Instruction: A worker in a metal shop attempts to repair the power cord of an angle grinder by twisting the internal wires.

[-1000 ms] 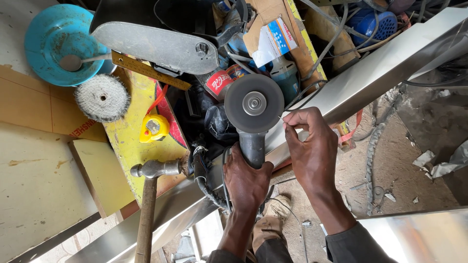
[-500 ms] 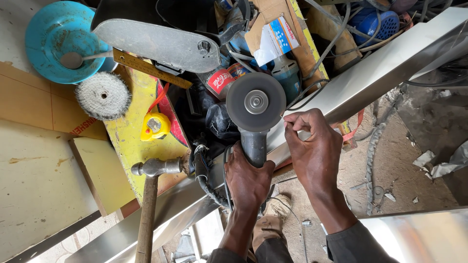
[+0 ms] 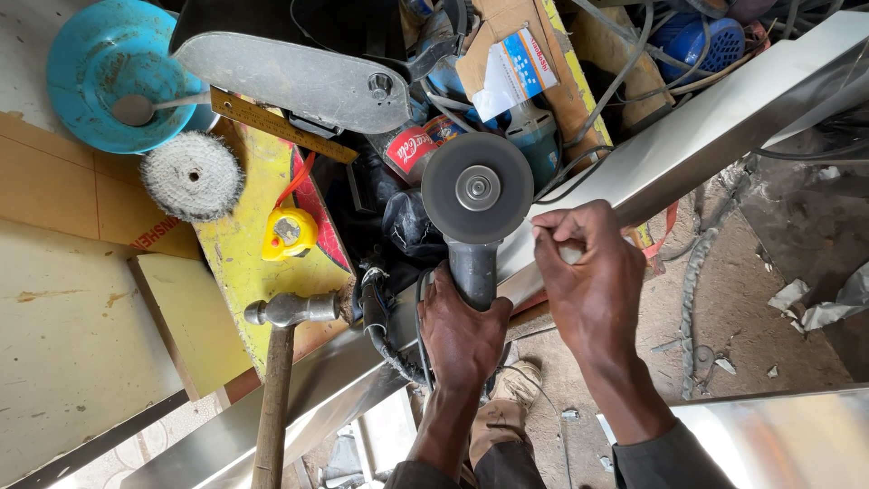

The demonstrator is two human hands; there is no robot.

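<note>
A long shiny sheet-metal strip (image 3: 688, 145) is laid diagonally across the cluttered bench. An angle grinder with a grey round disc (image 3: 477, 188) is held against its near edge, the body gripped in the closed left hand (image 3: 462, 330). Just beside it, the strip's edge is pinched by the right hand (image 3: 588, 276), fingers curled. Left of the grinder, a wooden-handled steel hammer (image 3: 281, 362) is seen.

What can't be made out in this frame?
- Head view: the angle grinder trigger is hidden under the left hand.
- What the right hand pinches on the metal strip is covered by its fingers.
- The hammer handle end is cut off by the bottom edge.
</note>
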